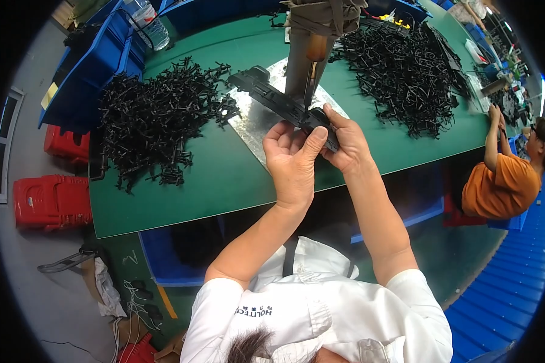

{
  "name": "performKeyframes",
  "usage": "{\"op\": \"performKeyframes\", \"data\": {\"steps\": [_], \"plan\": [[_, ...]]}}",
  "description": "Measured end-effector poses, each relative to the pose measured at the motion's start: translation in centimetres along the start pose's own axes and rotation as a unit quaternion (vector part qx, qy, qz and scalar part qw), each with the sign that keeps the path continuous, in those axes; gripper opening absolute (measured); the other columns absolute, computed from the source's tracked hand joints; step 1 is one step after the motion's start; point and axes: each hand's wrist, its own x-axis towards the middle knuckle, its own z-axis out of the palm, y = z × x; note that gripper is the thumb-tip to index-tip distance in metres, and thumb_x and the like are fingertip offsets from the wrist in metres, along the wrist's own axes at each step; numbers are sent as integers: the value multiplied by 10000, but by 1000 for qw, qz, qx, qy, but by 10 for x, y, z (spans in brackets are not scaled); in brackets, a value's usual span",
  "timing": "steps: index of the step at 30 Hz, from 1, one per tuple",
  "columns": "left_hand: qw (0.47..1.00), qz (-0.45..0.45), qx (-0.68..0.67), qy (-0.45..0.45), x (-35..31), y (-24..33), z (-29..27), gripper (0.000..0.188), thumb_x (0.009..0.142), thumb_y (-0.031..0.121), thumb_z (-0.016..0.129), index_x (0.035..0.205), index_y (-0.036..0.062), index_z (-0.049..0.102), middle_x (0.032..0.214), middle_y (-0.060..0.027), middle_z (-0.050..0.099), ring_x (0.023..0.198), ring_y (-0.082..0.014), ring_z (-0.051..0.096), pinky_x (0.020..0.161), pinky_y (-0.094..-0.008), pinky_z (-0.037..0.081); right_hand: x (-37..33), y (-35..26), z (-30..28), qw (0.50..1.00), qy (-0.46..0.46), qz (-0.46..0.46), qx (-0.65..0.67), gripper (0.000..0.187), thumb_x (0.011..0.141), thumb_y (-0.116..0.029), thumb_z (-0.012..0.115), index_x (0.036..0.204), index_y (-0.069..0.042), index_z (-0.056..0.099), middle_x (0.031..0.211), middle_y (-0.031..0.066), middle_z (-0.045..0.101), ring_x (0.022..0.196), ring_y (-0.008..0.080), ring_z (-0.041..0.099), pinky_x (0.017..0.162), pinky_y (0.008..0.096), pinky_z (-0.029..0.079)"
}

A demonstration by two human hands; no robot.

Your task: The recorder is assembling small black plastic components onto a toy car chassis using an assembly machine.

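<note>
Both my hands hold a long black plastic part (272,100) at its near right end, over a shiny metal plate (246,124) on the green table. My left hand (293,158) has its thumb pressed on the part and its fingers curled under it. My right hand (347,142) grips the same end from the right, thumb along its edge. Above the part hangs a powered screwdriver (310,78), its thin tip reaching down to the part beside my right thumb; I cannot tell whether it touches. The far left end of the part sticks out free.
Heaps of small black plastic pieces lie left (157,118) and right (406,72) on the green table (224,193). A blue bin (94,72) and a plastic bottle (148,24) stand far left. Red stools (51,201) are beside the table. A person in orange (502,184) sits at right.
</note>
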Motion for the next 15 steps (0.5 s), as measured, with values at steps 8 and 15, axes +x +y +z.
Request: {"op": "performKeyframes", "data": {"steps": [8,15], "plan": [[1000,-6,-20,-16,-8,3,-11,615,737,36,744,1164,-35,307,1156,-160,466,1028,-182,510,892,-274,444,-5,7,1,998,-35,-39,28,224,936,-196,492,974,20,542,873,98,610,732,169,618,664,305,543],[999,-10,-23,-22,-8,3,-10,609,739,31,742,1165,-35,313,1149,-152,481,1029,-179,513,901,-274,438,-4,8,-1,998,-33,-50,17,224,934,-193,497,973,21,552,866,93,609,742,163,618,681,301,538]]}}
